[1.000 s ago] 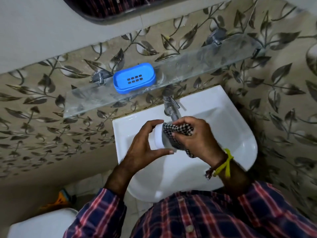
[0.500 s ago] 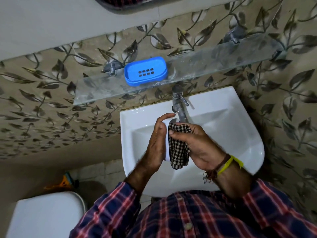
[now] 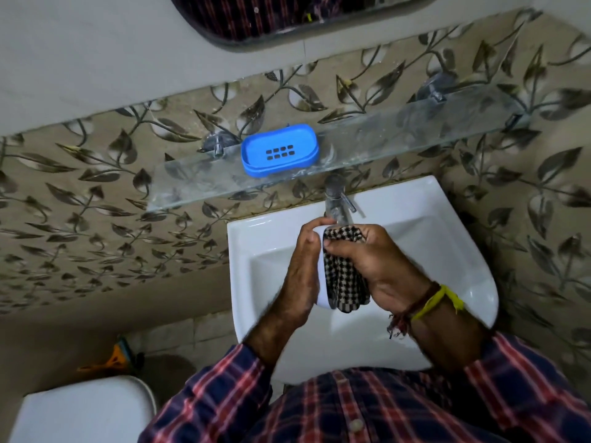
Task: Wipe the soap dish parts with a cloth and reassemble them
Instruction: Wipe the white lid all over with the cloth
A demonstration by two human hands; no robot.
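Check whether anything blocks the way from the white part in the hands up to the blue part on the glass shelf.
Only the tap rises between the white soap dish part and the blue soap dish part on the glass shelf; left of the tap the way looks open.

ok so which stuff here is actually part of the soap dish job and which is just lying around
Part of the job:
- white soap dish part, held by the left hand
- checked cloth, gripped by the right hand
- blue slotted soap dish part on the glass shelf

Just lying about:
- tap
- white basin
- mirror
- toilet
- orange object on the floor
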